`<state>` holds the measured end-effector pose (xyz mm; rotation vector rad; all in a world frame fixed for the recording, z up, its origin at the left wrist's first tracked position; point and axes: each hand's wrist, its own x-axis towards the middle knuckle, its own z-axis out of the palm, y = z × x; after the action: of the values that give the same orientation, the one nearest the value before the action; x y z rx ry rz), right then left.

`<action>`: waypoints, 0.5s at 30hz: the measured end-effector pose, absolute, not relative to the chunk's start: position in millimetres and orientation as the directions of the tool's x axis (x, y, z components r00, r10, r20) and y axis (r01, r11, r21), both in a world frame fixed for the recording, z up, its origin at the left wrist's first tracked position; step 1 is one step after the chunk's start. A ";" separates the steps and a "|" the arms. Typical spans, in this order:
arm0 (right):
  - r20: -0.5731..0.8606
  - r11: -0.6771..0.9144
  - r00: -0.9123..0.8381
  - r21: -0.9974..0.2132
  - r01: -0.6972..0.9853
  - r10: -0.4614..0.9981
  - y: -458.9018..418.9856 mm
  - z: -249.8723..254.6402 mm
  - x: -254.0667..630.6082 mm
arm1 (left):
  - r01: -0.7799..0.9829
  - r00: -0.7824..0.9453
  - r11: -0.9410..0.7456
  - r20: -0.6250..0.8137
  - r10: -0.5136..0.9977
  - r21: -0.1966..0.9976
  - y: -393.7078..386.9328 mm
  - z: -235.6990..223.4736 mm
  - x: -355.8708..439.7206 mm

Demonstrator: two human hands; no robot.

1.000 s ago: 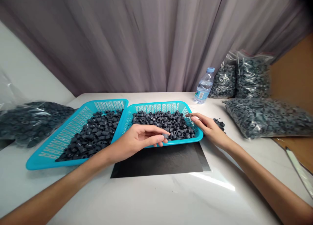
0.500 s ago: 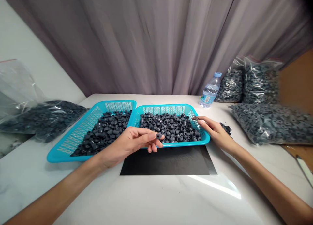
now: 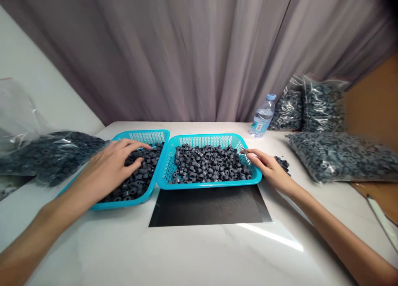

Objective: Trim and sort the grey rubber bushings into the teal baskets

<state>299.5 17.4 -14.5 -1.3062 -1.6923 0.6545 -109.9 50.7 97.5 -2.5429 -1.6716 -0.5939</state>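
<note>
My left hand [image 3: 113,163] hovers over the left blue basket [image 3: 124,203], thumb and fingers apart, just above its pile of small dark grey rubber-like rings [image 3: 132,188]. No part shows in its grasp. At the right rim of the second blue basket [image 3: 211,186], my right hand [image 3: 267,163] is closed in a pinch on a thin metal tool [image 3: 244,151]; only its tip shows, so its exact kind is unclear. Similar dark rings [image 3: 211,163] fill this basket.
A black sheet [image 3: 208,207] lies in front of the right basket. Behind stands a water bottle [image 3: 263,117]. Bags of dark parts rest at the left [image 3: 62,153] and right [image 3: 338,157]. A small heap of loose parts [image 3: 282,165] is beside my right hand.
My left hand has moved left from before the right basket to above the left one, its pinch opened. The ring it held is out of it. My right hand stays about where it was.
</note>
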 end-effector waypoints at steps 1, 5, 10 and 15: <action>0.320 0.313 -0.070 -0.819 0.480 0.945 17.7 -14.4 299.5 | 0.892 0.387 -0.442 0.341 0.856 0.096 55.5 99.2 -110.8; 0.320 0.317 -0.073 -0.831 0.457 0.945 18.7 -13.6 298.6 | 0.773 0.580 -0.632 0.344 0.738 0.053 67.9 94.8 -68.3; 0.327 0.336 -0.098 -0.832 0.442 0.940 20.5 -15.1 298.6 | 0.551 0.808 -0.825 0.168 0.565 0.122 82.0 74.7 7.1; 0.324 0.340 -0.111 -0.839 0.425 0.940 21.6 -14.4 299.4 | 0.513 0.831 -0.844 0.154 0.534 0.158 94.4 64.3 24.3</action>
<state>299.4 21.6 -14.4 -1.2305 -1.7025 0.7170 24.3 94.4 64.3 -3.1113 -0.8930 -0.3135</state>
